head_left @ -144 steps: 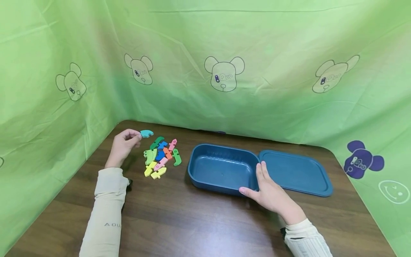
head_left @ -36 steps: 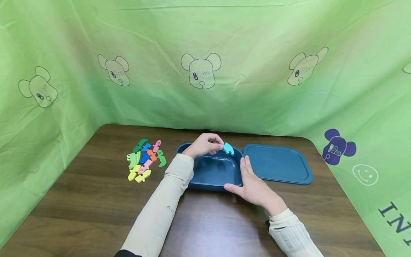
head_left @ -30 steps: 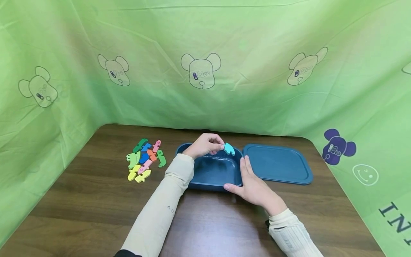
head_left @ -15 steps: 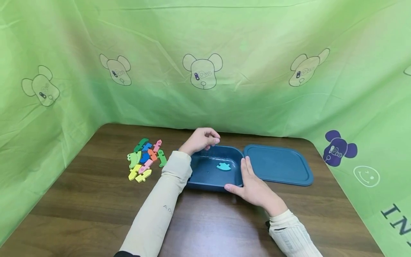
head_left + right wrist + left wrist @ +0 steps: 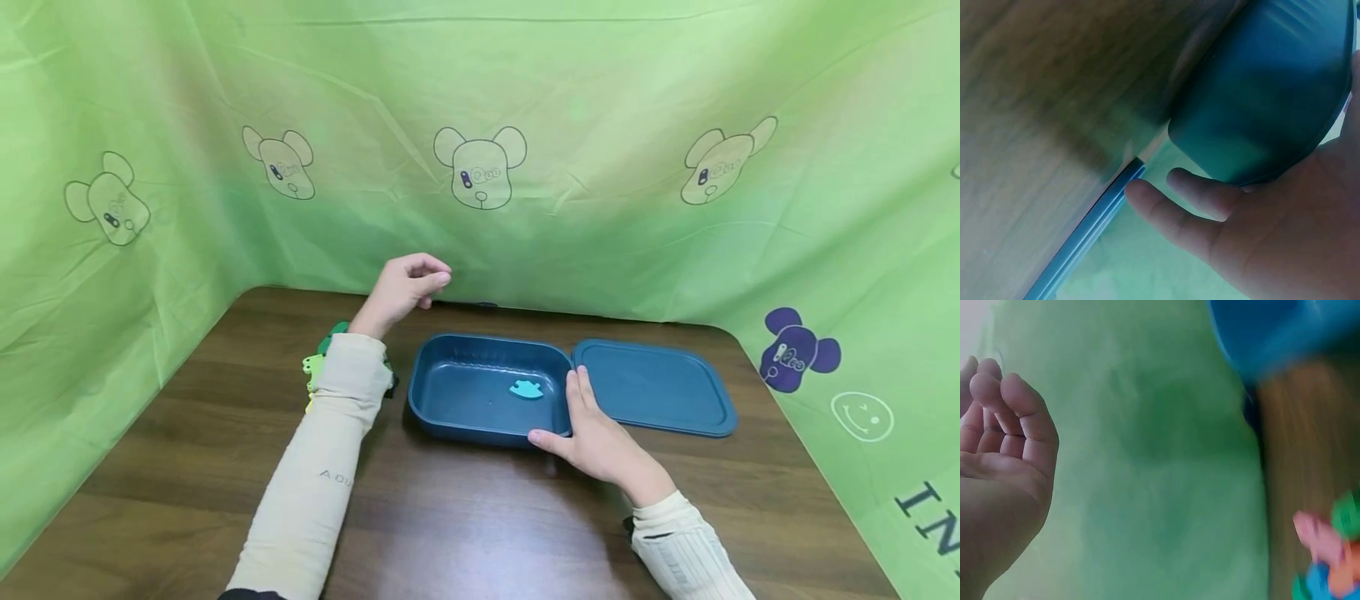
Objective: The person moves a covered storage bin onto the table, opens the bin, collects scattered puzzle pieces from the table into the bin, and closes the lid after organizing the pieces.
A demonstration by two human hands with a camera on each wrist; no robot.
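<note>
Since the frame half a second back, we see the left hand shift left and away from the near edge; it now hangs beyond the box's far-left corner. Fingers loosely bent, thumb close to the index tip, nothing held. The turquoise piece stays where it was, lying flat on the floor of the blue box, right of middle.

Right hand: thumb spread wide from the fingers, which lie along the right wall; thumb at the near rim. We read this as steadying. The lid lies just right of the box.

Left of the box, the left sleeve hides most of the pile; we note a light green piece, and in the left wrist view pink and orange pieces, blurred.

For good placing, we judge it best to keep the bracing light, pinch one piece by its edge, clear the left rim, and release low so nothing bounces.
</note>
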